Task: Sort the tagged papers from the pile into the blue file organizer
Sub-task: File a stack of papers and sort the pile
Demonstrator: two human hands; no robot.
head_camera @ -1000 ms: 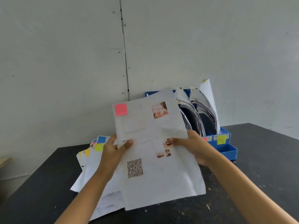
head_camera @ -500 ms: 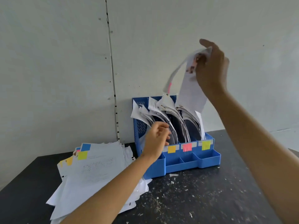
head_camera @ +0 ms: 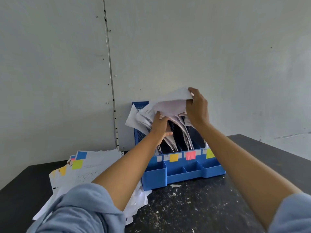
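soft even daylight, slight blur, wide-angle bowing

right hand lowered paper onto organizer, left hand parting sheets

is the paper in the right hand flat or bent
Bent. The sheet curls over at the top where the right hand pinches it, its lower part going down among the papers in the blue organizer.
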